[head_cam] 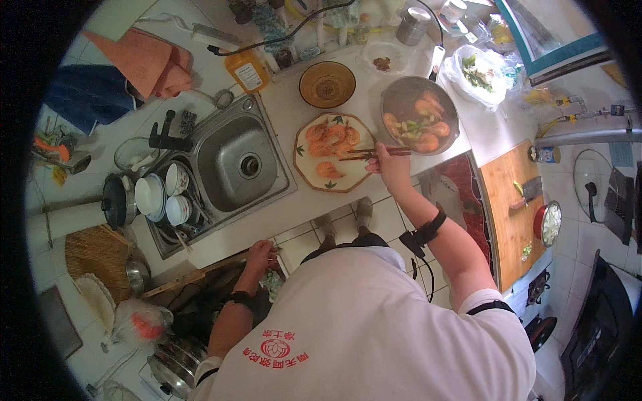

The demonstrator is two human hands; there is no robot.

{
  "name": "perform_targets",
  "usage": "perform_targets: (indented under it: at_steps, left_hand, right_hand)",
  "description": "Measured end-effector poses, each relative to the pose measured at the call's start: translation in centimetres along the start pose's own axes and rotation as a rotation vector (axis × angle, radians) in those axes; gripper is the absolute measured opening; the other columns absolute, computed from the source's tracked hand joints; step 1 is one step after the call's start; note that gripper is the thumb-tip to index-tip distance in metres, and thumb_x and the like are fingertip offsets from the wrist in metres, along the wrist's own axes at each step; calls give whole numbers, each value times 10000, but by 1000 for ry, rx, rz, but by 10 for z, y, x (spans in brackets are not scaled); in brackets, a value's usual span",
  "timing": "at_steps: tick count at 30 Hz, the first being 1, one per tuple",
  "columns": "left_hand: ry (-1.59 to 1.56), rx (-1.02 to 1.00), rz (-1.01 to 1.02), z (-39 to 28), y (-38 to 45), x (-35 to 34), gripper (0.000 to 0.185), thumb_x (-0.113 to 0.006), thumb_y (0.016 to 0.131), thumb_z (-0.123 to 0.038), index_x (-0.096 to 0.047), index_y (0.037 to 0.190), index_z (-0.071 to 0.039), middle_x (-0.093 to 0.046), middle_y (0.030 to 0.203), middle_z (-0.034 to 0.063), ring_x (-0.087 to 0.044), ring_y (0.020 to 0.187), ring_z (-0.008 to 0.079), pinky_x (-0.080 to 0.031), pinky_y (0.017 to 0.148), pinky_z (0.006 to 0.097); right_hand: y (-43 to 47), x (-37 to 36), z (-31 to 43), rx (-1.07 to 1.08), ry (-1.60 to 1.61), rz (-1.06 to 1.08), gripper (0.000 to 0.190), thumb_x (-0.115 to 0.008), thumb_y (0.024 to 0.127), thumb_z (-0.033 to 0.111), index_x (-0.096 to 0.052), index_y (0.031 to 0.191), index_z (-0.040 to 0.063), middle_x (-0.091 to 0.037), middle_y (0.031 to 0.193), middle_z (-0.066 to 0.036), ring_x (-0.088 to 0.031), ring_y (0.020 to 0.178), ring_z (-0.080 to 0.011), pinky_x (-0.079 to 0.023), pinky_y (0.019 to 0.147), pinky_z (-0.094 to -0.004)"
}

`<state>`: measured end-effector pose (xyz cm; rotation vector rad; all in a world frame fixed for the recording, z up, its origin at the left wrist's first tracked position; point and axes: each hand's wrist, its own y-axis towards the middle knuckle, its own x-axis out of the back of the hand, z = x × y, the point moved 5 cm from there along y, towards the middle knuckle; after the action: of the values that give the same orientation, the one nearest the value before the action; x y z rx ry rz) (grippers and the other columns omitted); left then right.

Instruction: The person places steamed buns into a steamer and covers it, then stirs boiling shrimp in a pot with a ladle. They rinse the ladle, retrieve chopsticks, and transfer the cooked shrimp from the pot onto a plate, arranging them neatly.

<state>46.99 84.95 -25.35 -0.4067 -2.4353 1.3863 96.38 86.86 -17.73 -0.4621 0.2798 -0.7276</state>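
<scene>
My right hand (388, 168) holds a pair of wooden chopsticks (368, 152), their tips over the cooked shrimp (333, 138) on an octagonal plate (307, 173). Whether the tips grip a shrimp, I cannot tell. To the plate's right stands a round pan (419, 84) with more shrimp (428, 142) and green pieces in it. An amber glass bowl (327, 84) sits behind the plate. My left hand (262, 254) hangs low near the counter's front edge, fingers loosely bent, with no object visible in it.
Left of the plate is a steel sink (235, 175) with stacked bowls (149, 195) beside it. At right, a cutting board (511, 200) bears a cleaver (530, 191), near a red bowl (550, 224) of white pieces. A plastic bag (476, 75) of greens lies behind the pan.
</scene>
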Motion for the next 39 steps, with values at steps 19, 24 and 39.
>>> perform_targets:
  at_steps: [19,24,39]
  left_hand:
    - [69,1,-14,-28,15,-43,312,-574,1016,-323,-620,1120,-32,-660,966,67,-628,774,161,-547,684,326]
    - [92,1,-3,-31,9,-44,317,-567,1014,-322,-612,1129,-30,-659,999,77,-626,789,175,-558,699,330]
    - [34,4,-35,-17,-3,-69,270,-620,988,-318,-615,1081,-65,-631,943,54,-593,777,168,-506,651,346]
  right_hand:
    - [36,168,169,428,-101,-255,284,-657,986,199,-684,1088,-64,-681,738,-125,-654,537,-174,-539,479,-261]
    - [63,161,158,395,-202,-167,293,-685,976,225,-704,1077,-49,-670,714,-91,-641,550,-148,-533,479,-261]
    - [117,127,153,336,0,-42,258,-644,976,155,-669,942,-100,-714,780,-136,-678,571,-176,-568,484,-302]
